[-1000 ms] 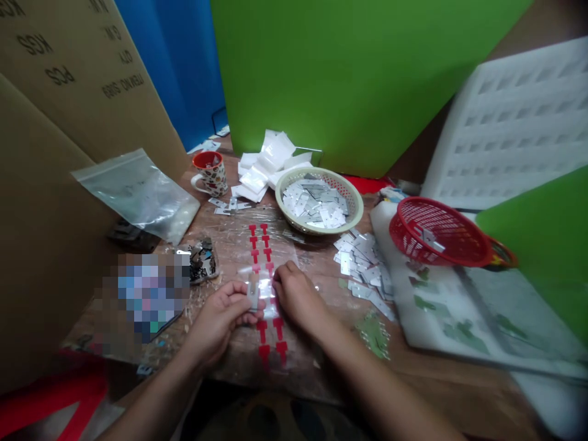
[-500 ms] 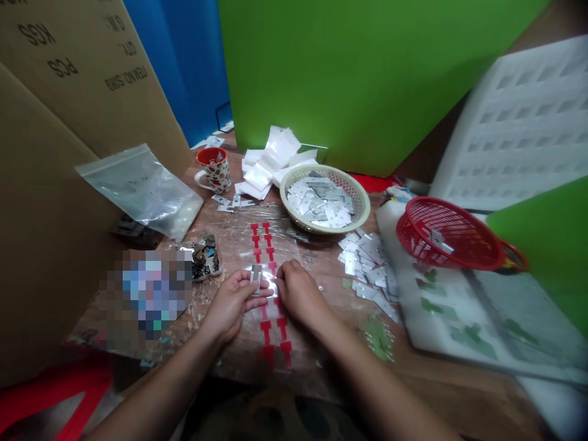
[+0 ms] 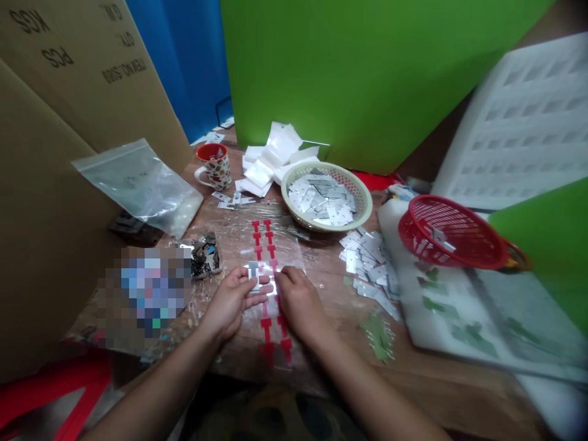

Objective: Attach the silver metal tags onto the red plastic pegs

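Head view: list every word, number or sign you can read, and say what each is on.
All the readable text is printed on the carton, upside down here:
"KGS"
"PCS"
"G.W.", cut close to the top edge
"QTY"
"ITEM NO. S089"; the digits are soft, so the number is a likely reading.
Too blurred to read: the faint dark marks on the clear bag.

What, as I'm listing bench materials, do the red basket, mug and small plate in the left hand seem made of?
Red basket: probably smooth moulded plastic, given its regular lattice walls.
Mug: likely glazed ceramic, with a smooth, patterned body.
Small plate: perhaps satin metal, being thin, flat and pale grey; possibly coated.
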Available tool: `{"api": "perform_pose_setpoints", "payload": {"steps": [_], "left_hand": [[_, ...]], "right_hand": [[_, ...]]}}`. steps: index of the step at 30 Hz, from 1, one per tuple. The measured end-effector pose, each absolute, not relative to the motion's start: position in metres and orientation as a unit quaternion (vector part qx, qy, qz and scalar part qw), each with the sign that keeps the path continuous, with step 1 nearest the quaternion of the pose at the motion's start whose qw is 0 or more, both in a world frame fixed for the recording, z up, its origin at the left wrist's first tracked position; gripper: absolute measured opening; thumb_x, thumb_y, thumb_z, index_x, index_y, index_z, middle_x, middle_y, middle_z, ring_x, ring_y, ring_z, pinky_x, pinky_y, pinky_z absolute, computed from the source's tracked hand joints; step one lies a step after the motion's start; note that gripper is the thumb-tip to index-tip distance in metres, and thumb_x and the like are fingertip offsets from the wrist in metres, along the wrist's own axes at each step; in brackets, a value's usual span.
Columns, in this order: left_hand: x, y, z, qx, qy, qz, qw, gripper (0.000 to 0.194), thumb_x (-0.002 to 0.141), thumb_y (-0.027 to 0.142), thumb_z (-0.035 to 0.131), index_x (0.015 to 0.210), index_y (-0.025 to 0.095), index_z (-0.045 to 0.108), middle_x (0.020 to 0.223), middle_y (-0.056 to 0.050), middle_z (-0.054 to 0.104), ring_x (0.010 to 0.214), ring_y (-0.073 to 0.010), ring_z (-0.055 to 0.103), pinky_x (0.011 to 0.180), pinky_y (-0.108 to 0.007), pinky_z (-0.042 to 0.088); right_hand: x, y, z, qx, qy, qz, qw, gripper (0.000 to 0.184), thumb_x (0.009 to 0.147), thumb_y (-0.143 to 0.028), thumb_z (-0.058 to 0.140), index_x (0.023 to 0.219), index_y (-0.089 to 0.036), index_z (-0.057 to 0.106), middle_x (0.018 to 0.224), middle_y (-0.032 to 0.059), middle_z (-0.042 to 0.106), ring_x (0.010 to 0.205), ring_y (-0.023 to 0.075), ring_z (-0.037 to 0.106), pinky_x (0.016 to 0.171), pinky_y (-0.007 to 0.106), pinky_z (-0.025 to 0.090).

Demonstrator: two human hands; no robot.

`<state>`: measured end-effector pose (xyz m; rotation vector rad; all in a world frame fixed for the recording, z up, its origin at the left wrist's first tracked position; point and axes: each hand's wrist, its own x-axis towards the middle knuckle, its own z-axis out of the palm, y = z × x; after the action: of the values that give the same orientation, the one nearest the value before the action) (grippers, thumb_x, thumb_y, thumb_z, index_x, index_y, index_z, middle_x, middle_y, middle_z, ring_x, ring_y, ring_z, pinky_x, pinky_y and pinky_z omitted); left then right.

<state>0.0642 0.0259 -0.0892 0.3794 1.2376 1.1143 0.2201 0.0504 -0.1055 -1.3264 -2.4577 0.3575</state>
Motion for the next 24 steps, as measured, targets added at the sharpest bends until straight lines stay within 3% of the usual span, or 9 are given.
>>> {"api": "perform_pose_setpoints", "payload": {"steps": [4, 10, 17, 21, 24], "left_hand": [[0.064, 0.026, -0.09, 0.167, 0.549, 0.49, 0.656, 0.012, 0.082, 0.015, 0.062, 0.089, 0.015, 0.052, 0.091, -0.01, 0.072, 0.079, -0.0212, 0.072, 0.067, -0.028, 0.057], [0.063, 0.027, -0.089, 0.165, 0.552, 0.484, 0.658, 0.012, 0.082, 0.014, 0.06, 0.09, 0.015, 0.051, 0.091, -0.01, 0.072, 0.078, -0.0204, 0.072, 0.067, -0.029, 0.057], [0.062, 0.028, -0.087, 0.174, 0.553, 0.477, 0.661, 0.014, 0.082, 0.015, 0.062, 0.09, 0.015, 0.05, 0.092, -0.011, 0.072, 0.078, -0.0208, 0.073, 0.066, -0.028, 0.058], [0.062, 0.027, -0.085, 0.183, 0.551, 0.473, 0.663, 0.016, 0.081, 0.015, 0.063, 0.093, 0.014, 0.052, 0.091, -0.011, 0.072, 0.076, -0.02, 0.073, 0.066, -0.027, 0.057], [0.067, 0.023, -0.076, 0.196, 0.535, 0.464, 0.679, 0.02, 0.079, 0.015, 0.065, 0.096, 0.013, 0.055, 0.09, -0.011, 0.073, 0.074, -0.0194, 0.072, 0.065, -0.026, 0.057]], "right_hand": [[0.218, 0.05, -0.111, -0.465, -0.863, 0.099, 0.169, 0.018, 0.086, -0.004, 0.047, 0.092, -0.016, 0.06, 0.093, 0.011, 0.06, 0.084, 0.0248, 0.053, 0.073, 0.035, 0.044], [0.219, 0.051, -0.115, -0.477, -0.845, 0.135, 0.2, 0.016, 0.09, -0.008, 0.042, 0.095, -0.017, 0.055, 0.094, 0.0101, 0.059, 0.086, 0.0231, 0.053, 0.078, 0.034, 0.045], [0.23, 0.051, -0.108, -0.466, -0.779, 0.283, 0.31, 0.015, 0.095, -0.017, 0.039, 0.092, -0.019, 0.054, 0.087, 0.006, 0.061, 0.081, 0.0181, 0.057, 0.075, 0.03, 0.047], [0.239, 0.054, -0.094, -0.486, -0.643, 0.431, 0.406, 0.01, 0.092, -0.026, 0.048, 0.091, -0.02, 0.055, 0.079, 0.0016, 0.061, 0.071, 0.0149, 0.058, 0.067, 0.028, 0.047], [0.241, 0.051, -0.074, -0.465, -0.586, 0.511, 0.423, 0.009, 0.084, -0.027, 0.061, 0.09, -0.019, 0.06, 0.082, 0.0017, 0.064, 0.072, 0.0144, 0.06, 0.066, 0.027, 0.049]]}}
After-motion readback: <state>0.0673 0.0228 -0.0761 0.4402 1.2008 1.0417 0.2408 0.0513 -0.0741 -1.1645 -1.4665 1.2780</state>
